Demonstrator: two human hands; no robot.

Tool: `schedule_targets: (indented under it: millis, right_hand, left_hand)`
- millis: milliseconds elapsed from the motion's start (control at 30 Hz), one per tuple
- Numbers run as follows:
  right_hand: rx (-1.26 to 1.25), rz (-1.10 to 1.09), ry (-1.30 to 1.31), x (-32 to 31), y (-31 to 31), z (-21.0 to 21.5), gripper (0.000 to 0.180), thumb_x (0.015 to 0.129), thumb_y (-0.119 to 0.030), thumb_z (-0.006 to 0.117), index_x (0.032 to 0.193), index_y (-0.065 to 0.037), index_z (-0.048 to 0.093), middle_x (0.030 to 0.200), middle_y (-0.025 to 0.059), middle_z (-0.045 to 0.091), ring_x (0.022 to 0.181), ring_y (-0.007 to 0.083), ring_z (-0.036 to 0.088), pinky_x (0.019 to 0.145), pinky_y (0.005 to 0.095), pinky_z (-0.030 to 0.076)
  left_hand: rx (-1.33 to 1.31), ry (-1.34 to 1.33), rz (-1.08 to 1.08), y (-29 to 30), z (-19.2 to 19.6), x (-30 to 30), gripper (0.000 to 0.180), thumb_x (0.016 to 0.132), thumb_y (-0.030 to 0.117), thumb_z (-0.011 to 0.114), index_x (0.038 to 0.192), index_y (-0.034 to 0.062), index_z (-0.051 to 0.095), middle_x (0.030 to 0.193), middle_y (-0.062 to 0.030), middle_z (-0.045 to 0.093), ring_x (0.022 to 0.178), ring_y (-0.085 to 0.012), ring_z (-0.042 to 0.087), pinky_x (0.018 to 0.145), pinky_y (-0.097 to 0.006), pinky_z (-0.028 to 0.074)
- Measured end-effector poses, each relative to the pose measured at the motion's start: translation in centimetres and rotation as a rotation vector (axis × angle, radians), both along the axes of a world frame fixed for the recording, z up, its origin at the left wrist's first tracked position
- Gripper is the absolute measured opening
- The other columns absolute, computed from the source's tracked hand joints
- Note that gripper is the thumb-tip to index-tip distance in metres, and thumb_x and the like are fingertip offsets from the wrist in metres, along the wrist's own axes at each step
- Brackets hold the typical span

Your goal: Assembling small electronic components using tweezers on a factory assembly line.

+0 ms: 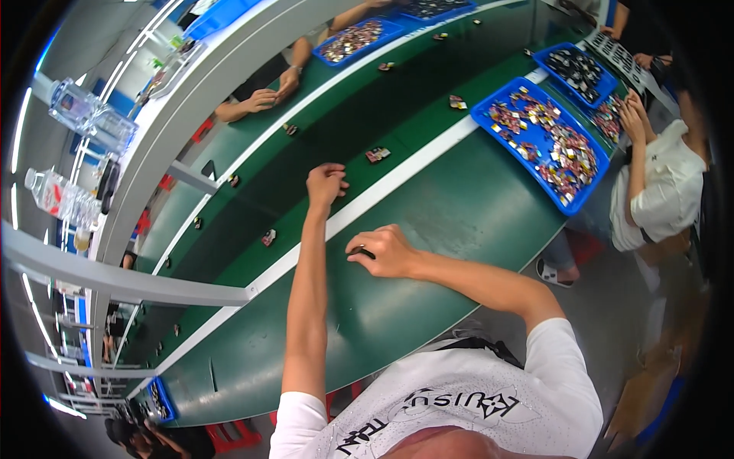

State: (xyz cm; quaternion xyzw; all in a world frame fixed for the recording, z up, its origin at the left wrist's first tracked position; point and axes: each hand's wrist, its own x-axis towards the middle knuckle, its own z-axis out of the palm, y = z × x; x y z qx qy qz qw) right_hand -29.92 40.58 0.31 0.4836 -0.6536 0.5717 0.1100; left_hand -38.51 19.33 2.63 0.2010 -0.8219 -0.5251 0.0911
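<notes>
Both hands (326,183) (386,251) curled, arms outstretched over green conveyor belt (428,206).

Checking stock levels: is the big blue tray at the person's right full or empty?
Partly full: small colourful parts cover much of the blue tray, with bare blue patches between them.

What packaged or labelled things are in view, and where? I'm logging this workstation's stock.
Water bottles: two, clear plastic, on the shelf at far left; one label blue, one red.
Blue trays: shallow rectangles on the green table, upper right, heaped with small multicoloured packets.
Loose packets: small, dark, spaced along the belt beyond the left hand.
</notes>
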Motion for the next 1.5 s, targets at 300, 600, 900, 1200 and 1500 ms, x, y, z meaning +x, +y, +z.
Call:
schedule_targets:
  millis: [300,600,900,1200,1500]
  right_hand:
    - [-0.004,0.009,-0.04,-0.2,0.1,-0.3,0.01,0.081,-0.011,0.078,0.087,-0.008,0.071,0.081,0.0076,0.073,0.066,0.0316,0.069,0.06,0.0404,0.054]
    - [0.003,0.035,-0.022,0.0,0.2,0.0,0.01,0.081,-0.012,0.077,0.088,-0.008,0.07,0.082,0.0077,0.074,0.065,0.0302,0.069,0.06,0.0402,0.054]
    - [0.031,-0.029,0.021,-0.5,0.4,-0.6,0.013,0.081,-0.015,0.08,0.088,-0.009,0.07,0.077,0.0055,0.072,0.063,0.0254,0.069,0.058,0.0355,0.054]
    - [0.014,-0.004,-0.066,-0.6,0.1,-0.6,0.017,0.079,-0.016,0.081,0.09,-0.01,0.07,0.076,0.0068,0.072,0.063,0.029,0.067,0.058,0.0401,0.049]
    - [-0.026,0.128,-0.6,0.6,0.1,1.0,0.015,0.082,-0.013,0.086,0.089,-0.006,0.075,0.059,-0.0047,0.056,0.055,0.0007,0.041,0.051,0.023,0.036]
  left_hand:
    - [0.0,-0.125,-0.062,3.0,0.0,-5.0,0.018,0.09,0.012,0.068,0.095,-0.0057,0.073,0.079,-0.0097,0.069,0.061,-0.0168,0.068,0.049,-0.03,0.056]
    - [-0.006,-0.087,-0.09,1.7,-0.2,-3.2,0.016,0.088,0.014,0.071,0.086,-0.0019,0.072,0.073,-0.0078,0.071,0.055,-0.0113,0.062,0.046,-0.027,0.049]
    - [0.281,0.154,0.008,2.9,1.1,9.1,0.018,0.095,0.012,0.07,0.102,-0.0045,0.066,0.076,-0.0081,0.068,0.055,-0.01,0.06,0.041,-0.023,0.039]
    - [0.224,0.292,0.271,4.4,-1.4,16.6,0.018,0.101,0.011,0.065,0.108,-0.0056,0.064,0.08,-0.0065,0.067,0.055,-0.0076,0.058,0.042,-0.019,0.038]
    - [0.26,0.308,0.239,4.9,-1.6,18.4,0.021,0.101,0.011,0.065,0.112,-0.0067,0.064,0.087,-0.0113,0.072,0.054,-0.0089,0.057,0.043,-0.021,0.037]
